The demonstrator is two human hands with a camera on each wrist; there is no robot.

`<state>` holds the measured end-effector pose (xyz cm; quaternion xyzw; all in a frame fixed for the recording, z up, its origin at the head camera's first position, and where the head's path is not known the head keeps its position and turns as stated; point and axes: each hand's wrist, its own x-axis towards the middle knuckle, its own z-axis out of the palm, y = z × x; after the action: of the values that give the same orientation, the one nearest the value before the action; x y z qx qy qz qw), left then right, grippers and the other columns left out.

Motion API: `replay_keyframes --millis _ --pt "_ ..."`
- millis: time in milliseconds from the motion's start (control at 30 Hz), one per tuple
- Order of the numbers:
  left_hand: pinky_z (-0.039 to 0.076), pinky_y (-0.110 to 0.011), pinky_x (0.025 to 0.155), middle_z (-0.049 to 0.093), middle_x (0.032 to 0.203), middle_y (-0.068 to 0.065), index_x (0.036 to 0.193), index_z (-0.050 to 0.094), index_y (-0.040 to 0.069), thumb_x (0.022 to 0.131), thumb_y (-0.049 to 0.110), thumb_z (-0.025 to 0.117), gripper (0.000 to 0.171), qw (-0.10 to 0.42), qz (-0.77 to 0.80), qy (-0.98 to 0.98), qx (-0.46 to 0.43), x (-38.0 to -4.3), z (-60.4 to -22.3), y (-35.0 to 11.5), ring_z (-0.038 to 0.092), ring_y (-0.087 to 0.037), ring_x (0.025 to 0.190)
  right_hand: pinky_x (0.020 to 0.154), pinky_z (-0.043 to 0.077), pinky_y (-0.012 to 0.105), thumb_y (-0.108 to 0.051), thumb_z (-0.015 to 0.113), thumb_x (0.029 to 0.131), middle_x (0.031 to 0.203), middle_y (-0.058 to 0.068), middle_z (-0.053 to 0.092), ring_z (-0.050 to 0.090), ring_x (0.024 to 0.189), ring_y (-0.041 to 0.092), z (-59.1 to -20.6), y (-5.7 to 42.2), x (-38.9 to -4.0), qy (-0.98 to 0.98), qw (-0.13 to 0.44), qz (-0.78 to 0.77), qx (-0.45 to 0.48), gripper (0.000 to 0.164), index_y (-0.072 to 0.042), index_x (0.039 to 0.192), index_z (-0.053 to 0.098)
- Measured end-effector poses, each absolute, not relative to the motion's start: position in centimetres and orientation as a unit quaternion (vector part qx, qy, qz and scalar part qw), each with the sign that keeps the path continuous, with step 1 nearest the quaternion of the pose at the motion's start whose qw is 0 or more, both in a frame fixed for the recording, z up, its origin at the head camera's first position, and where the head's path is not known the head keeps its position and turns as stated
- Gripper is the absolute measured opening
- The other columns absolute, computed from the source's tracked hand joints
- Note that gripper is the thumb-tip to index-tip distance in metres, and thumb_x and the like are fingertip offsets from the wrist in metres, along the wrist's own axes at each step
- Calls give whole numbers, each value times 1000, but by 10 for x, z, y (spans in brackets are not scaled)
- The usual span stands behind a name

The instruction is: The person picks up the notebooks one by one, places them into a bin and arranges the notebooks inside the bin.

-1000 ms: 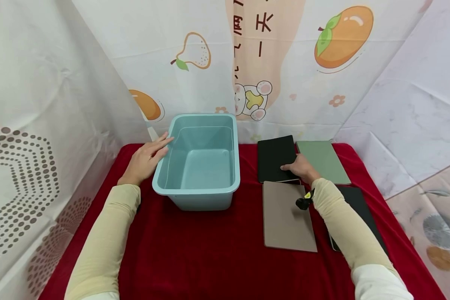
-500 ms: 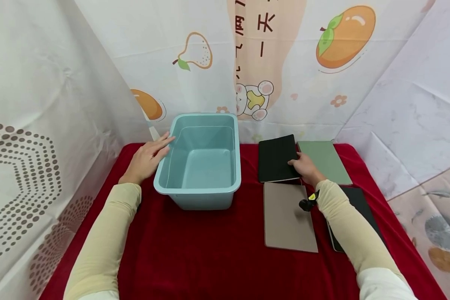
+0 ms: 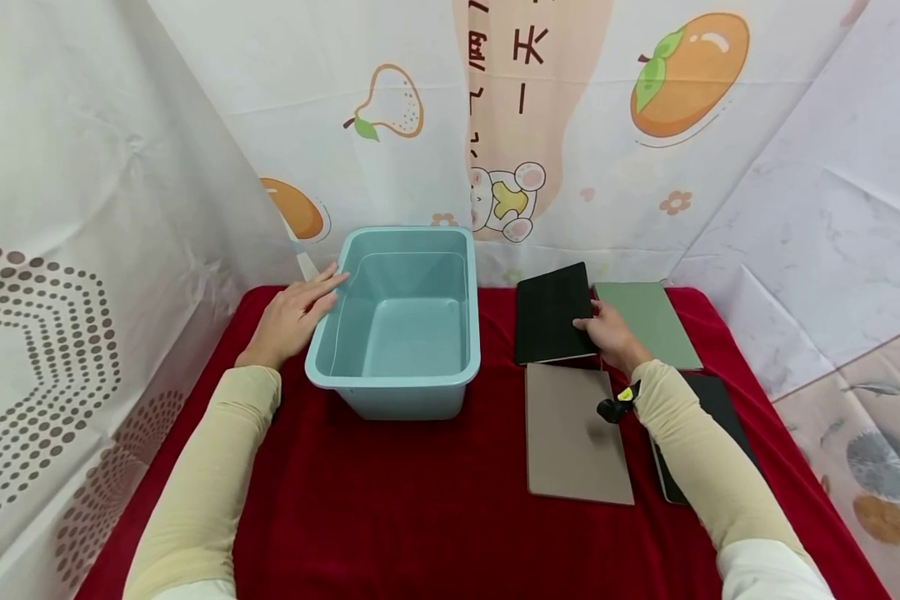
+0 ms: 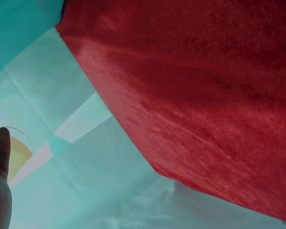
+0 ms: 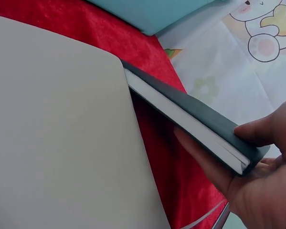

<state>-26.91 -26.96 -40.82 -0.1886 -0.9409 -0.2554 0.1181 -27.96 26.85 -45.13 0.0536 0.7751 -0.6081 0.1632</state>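
My right hand (image 3: 613, 340) pinches the right edge of a black notebook (image 3: 551, 312), thumb on the cover. In the right wrist view, fingers of that hand (image 5: 264, 183) reach beneath the black notebook (image 5: 185, 109); its held edge is raised off the red cloth and its white page edges show. My left hand (image 3: 288, 321) rests with extended fingers on the left rim of a light blue plastic basin (image 3: 393, 382). Only part of the left hand (image 4: 0, 195) enters the left wrist view, at its left border.
A grey-brown notebook (image 3: 573, 442) lies in front of the held one. A green notebook (image 3: 645, 325) sits at the back right, and another black notebook (image 3: 708, 408) lies partly under the right forearm. Red cloth (image 3: 405, 508) covers the table; printed curtains (image 3: 570, 200) hang behind.
My right hand has shifted from the black notebook's cover to its right edge and gripped it. That edge has risen, tilting the notebook. The left hand stays at the basin's rim.
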Motion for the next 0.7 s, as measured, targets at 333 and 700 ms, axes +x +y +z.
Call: replay_keyframes --millis 333,700 --pt "37 -62 112 33 165 13 153 42 46 108 49 39 45 114 -245 -944 -188 -269 -408 -271 50 -36 137 93 60 33 -14 42 109 154 31 41 72 100 11 -445 267 -279 773 147 -616 43 67 -5 164 5" --pt "36 -63 114 33 165 13 153 42 46 108 49 38 45 113 -251 -943 -187 -270 -408 -271 50 -36 138 84 61 24 -16 45 108 139 24 51 72 88 3 -430 268 -274 758 137 -637 39 68 -4 163 7"
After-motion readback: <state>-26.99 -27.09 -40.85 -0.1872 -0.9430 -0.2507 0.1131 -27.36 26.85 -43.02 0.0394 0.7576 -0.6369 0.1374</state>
